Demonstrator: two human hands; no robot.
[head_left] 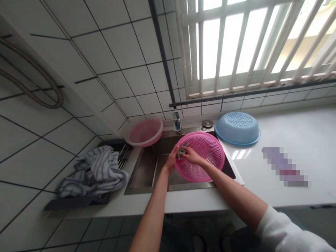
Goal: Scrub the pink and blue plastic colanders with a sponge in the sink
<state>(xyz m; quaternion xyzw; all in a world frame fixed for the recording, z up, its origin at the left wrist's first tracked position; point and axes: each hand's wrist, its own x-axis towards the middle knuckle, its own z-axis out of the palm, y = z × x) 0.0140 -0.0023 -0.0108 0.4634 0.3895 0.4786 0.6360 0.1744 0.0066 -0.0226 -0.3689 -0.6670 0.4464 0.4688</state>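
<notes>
A pink plastic colander [210,147] is over the metal sink [143,175], its round perforated inside facing me. At its left rim, my left hand [172,159] is closed on the edge. My right hand [193,155] reaches across the colander's inside and grips a crumpled grey-green cloth [181,150]. The cloth lies against the rim close to my left fingers. Behind the colander stands the chrome faucet [176,122].
A pink basin [144,132] sits at the sink's back left corner. A blue basket [237,128] lies upside down on the right counter [252,189], near a blurred-out item [285,166]. On the left, a striped towel [94,171] covers a rack. A drain strainer [207,124] is beside the faucet.
</notes>
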